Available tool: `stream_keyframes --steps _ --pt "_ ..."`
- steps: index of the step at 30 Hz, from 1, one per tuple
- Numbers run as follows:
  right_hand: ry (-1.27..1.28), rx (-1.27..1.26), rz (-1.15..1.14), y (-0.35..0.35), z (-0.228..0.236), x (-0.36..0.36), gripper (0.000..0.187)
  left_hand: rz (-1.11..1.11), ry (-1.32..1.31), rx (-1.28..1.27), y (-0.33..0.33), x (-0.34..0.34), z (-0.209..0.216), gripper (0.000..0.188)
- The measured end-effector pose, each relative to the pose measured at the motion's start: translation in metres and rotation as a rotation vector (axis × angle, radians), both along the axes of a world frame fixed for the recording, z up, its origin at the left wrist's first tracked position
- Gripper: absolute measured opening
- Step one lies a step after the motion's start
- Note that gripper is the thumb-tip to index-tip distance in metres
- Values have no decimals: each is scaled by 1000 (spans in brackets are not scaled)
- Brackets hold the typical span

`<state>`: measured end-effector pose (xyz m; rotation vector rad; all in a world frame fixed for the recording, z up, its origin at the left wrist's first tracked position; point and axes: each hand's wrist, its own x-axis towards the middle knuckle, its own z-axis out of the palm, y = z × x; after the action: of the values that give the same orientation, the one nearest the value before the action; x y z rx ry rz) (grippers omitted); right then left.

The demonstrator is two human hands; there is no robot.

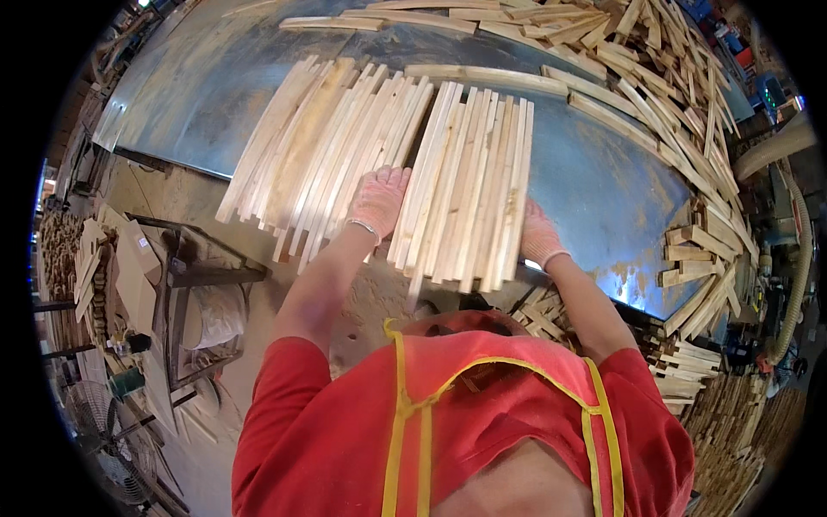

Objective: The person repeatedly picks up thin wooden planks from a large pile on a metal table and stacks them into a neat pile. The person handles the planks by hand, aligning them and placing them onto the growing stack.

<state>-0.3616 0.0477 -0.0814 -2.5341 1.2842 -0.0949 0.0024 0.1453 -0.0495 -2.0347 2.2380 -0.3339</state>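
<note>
Both gloved hands press flat against a bundle of wood slats [469, 185] on the metal table [594, 189]: left hand [377, 200] fingers spread on its left side, right hand [536, 234] apparently open along its right edge. A second slat row [323, 155] lies just left.

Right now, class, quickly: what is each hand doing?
Left hand: open, flat against the left side of the bundle of wooden slats.
Right hand: open, pressed against the bundle's right side.

- Bundle of pale wood slats [469, 185], laid side by side on edge, near ends overhanging at 6 o'clock.
- Second fanned slat batch [323, 151] lies touching it at 9 o'clock.
</note>
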Motion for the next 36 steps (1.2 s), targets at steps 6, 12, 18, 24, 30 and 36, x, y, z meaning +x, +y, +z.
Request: stream_keyframes --steps 6,12,18,24,30,36 --pt "-110 334 -15 -27 11 -3 56 195 247 271 28 -2 27 45" --pt "-495 1256 -605 -66 34 -13 97 404 502 69 86 -12 40 48" --pt "-271 1211 -328 -36 38 73 65 241 453 -124 118 -79 5 66" --pt "-368 587 386 -25 -49 85 22 151 629 19 45 -146 -2 84" --pt "-26 519 502 -34 13 190 24 255 487 -133 33 -79 -24 60" --pt "88 179 823 -41 24 357 10 470 305 -194 28 54 -31 55"
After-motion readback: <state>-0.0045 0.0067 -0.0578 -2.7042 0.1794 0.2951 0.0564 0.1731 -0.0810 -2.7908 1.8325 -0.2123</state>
